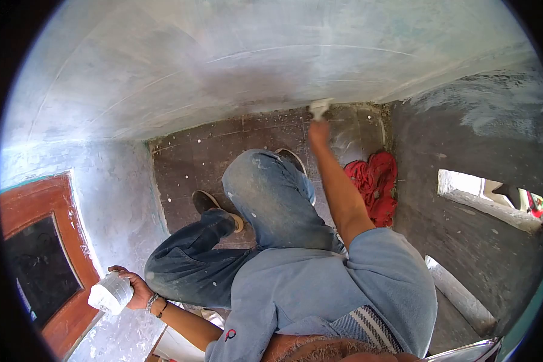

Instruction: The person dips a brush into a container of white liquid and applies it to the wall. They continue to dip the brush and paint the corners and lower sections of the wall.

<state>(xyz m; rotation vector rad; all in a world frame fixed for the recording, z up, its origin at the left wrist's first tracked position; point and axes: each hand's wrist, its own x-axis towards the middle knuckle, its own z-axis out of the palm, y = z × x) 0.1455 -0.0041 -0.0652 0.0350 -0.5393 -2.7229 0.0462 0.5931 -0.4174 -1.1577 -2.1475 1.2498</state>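
My right hand (318, 132) is closed around a white-bladed putty knife (320, 107), whose blade is at the bottom of the pale, smeared wall (253, 66), near where it meets the tiled floor. Whether the blade touches the wall is hard to tell. Down at the left, my left hand (140, 291) holds a white container (111, 294) tilted on its side, with fingers wrapped round its far side. The contents of the container cannot be made out.
Crumpled red cloth (380, 187) lies on the dark tiled floor (181, 166) at the right. A red-brown wooden frame (66, 226) with dark glass stands left. The grey right wall (416, 157) has two slot openings. My bent legs fill the middle.
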